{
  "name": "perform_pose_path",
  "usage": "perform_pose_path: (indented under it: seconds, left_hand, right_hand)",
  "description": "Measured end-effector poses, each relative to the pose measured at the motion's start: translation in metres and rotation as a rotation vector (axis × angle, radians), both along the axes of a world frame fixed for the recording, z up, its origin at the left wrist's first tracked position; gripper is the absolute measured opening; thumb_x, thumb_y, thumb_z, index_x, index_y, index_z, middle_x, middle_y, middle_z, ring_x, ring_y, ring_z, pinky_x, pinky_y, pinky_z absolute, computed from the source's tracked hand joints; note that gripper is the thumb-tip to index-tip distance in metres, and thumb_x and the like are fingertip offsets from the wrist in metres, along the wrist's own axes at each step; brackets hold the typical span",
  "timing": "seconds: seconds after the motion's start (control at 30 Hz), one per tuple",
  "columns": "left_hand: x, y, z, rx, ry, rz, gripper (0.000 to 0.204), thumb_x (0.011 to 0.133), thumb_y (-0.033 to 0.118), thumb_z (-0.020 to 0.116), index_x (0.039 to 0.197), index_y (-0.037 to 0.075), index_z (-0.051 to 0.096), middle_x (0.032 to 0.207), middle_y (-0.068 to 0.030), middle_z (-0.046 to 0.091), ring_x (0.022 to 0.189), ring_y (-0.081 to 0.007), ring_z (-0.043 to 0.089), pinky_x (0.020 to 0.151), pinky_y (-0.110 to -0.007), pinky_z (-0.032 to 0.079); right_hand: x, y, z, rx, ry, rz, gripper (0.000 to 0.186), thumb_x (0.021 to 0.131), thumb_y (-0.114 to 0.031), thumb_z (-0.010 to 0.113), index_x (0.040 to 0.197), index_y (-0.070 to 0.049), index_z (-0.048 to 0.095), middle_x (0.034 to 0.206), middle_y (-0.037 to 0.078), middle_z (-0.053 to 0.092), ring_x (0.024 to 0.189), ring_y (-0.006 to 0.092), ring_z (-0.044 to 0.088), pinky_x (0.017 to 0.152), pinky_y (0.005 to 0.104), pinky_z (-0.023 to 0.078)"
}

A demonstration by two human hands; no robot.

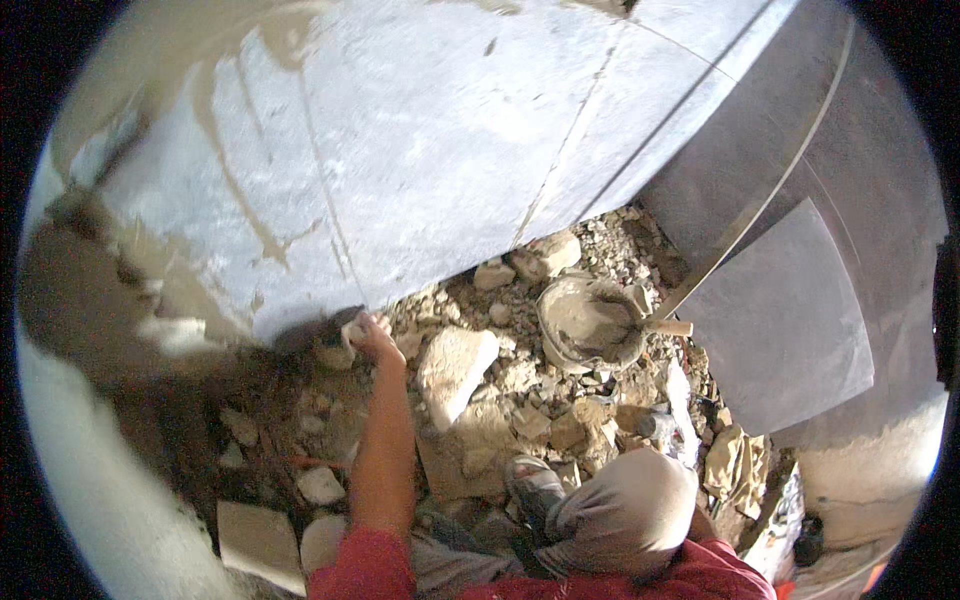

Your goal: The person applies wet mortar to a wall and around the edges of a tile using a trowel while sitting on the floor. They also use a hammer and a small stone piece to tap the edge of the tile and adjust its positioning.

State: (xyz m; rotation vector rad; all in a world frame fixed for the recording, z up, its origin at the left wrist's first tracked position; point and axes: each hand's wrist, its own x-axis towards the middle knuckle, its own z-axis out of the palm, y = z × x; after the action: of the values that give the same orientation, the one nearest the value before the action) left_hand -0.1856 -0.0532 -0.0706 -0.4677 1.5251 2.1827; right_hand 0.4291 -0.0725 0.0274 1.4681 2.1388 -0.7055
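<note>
At the foot of the pale wall panel (430, 150), my left hand (374, 337) is closed, its fingers bent at the lower edge beside a dark shadow. A pale patch shows at the fingertips, too small to name. My left arm reaches forward over rubble. A large cream stone (457, 370) lies just right of this hand. Farther right stands a round tub (590, 322) with grey-brown mortar inside. A wooden handle (668, 327) juts over its right rim; the tool's other end is hidden. My right hand is out of sight behind my raised knee.
Broken stones (540, 258) and gravel cover the ground. A dark grey sheet (785, 320) stands on the right, with a long thin strip (790, 165) leaning along it. A crumpled tan bag (737, 470) lies near my knee. A square block (258, 540) sits at lower left.
</note>
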Motion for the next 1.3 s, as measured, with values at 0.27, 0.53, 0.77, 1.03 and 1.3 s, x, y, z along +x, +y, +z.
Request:
perform_pose_path:
  seconds: [0.27, 0.53, 0.77, 1.03, 1.3]
  left_hand:
    - [0.071, 0.057, 0.144, -0.093, 1.021, -0.440, 0.029, 0.097, 0.017, 0.052, 0.119, 0.000, 0.059, 0.122, -0.0147, 0.061, 0.113, -0.0241, 0.058, 0.093, -0.036, 0.048]
    - [0.100, 0.145, 0.334, -0.348, 2.043, -0.514, 0.044, 0.091, 0.015, 0.056, 0.131, -0.001, 0.051, 0.141, -0.0185, 0.045, 0.131, -0.0335, 0.043, 0.110, -0.045, 0.033]
    - [0.103, 0.256, 0.432, -0.934, 2.472, -0.299, 0.059, 0.086, 0.028, 0.062, 0.136, 0.002, 0.048, 0.149, -0.0117, 0.038, 0.138, -0.0248, 0.035, 0.115, -0.047, 0.021]
    - [0.097, 0.265, 0.446, -1.330, 2.582, -0.154, 0.059, 0.085, 0.032, 0.064, 0.133, 0.001, 0.052, 0.148, -0.0097, 0.041, 0.137, -0.0225, 0.036, 0.116, -0.047, 0.020]
    - [0.086, 0.265, 0.444, -1.335, 2.749, 0.040, 0.048, 0.086, 0.024, 0.058, 0.129, 0.003, 0.056, 0.142, -0.0108, 0.048, 0.133, -0.0243, 0.041, 0.115, -0.047, 0.022]
  right_hand:
    - [0.007, -0.014, -0.051, 0.020, -0.066, -0.102, 0.054, 0.084, -0.045, 0.063, 0.123, -0.008, 0.058, 0.108, 0.012, 0.066, 0.093, 0.0299, 0.065, 0.082, 0.0423, 0.054]
    - [0.010, 0.032, -0.088, 0.038, -0.070, -0.053, 0.051, 0.083, -0.045, 0.060, 0.117, -0.008, 0.061, 0.104, 0.015, 0.067, 0.091, 0.0344, 0.066, 0.081, 0.0447, 0.054]
    - [-0.003, 0.078, -0.102, -0.018, -0.100, -0.005, 0.059, 0.080, -0.051, 0.061, 0.119, -0.007, 0.057, 0.109, 0.019, 0.064, 0.098, 0.0381, 0.064, 0.085, 0.0469, 0.052]
    - [0.024, 0.073, -0.141, -0.005, -0.070, -0.017, 0.070, 0.079, -0.056, 0.064, 0.125, -0.004, 0.052, 0.116, 0.021, 0.063, 0.105, 0.0378, 0.062, 0.086, 0.0477, 0.051]
    - [0.015, 0.077, -0.120, -0.033, 0.048, -0.037, 0.072, 0.077, -0.054, 0.067, 0.123, -0.002, 0.049, 0.115, 0.021, 0.061, 0.106, 0.0371, 0.060, 0.087, 0.0494, 0.049]
